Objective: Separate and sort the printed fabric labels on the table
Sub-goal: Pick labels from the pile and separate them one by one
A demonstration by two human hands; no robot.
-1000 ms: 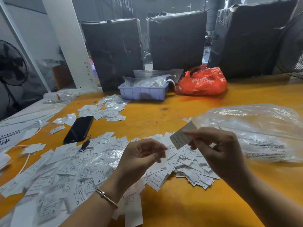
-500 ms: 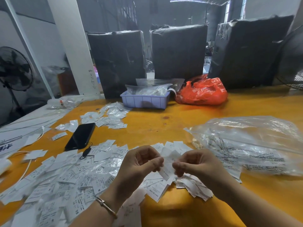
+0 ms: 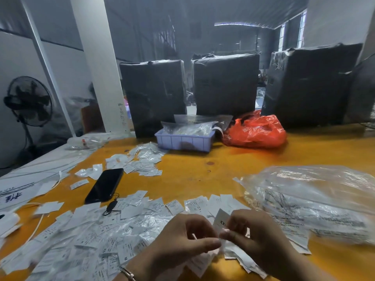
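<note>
I pinch a small printed fabric label (image 3: 221, 219) between both hands low over the heap of labels (image 3: 87, 238) on the yellow table (image 3: 203, 173). My left hand (image 3: 182, 238) and right hand (image 3: 257, 238) curl round it, fingertips meeting at its lower edge. It looks featherlight, limp and slick, likely clinging to its neighbours, so I judge the corners the best hold for peeling. Its print seems to read "XX", blurred. A clear bag of labels (image 3: 316, 201) lies right, its lettering unreadable; a black phone (image 3: 104, 185) left.
</note>
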